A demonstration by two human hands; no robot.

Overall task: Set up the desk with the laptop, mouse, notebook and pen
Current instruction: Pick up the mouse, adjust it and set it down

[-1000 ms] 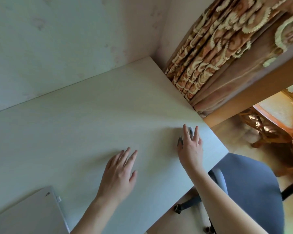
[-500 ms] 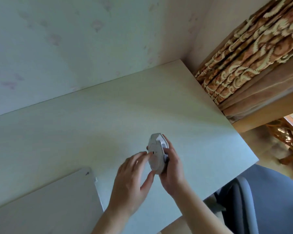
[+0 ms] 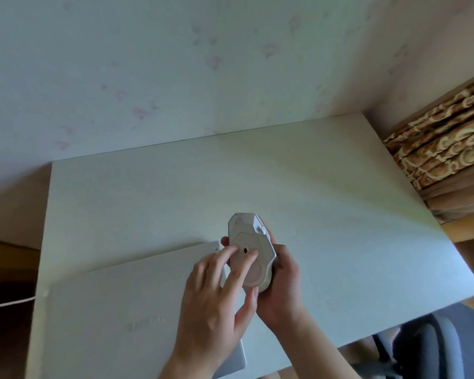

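— Any writing to read?
— Only a faint embossed word on the lid of the closed laptop (image 3: 137, 305), too blurred to make out. None legible on the mouse (image 3: 251, 253).
— Look of the mouse?
— White and angular, faceted at the nose, turned underside up: small dark sensor hole near the middle, round pale pad toward the rear.
— Where?
— Lifted off the pale worktop (image 3: 326, 201), just right of the laptop's far right corner.
— Grips?
— Right hand (image 3: 283, 291) clenched around the mouse from the right and below. Left hand (image 3: 216, 305) not clasping, two fingertips (image 3: 253, 253) resting on the underside beside the sensor, thumb against the rear end.
— Else?
— White cable (image 3: 9, 303) left of the laptop; patterned curtain (image 3: 443, 149) and grey chair (image 3: 435, 348) to its right.
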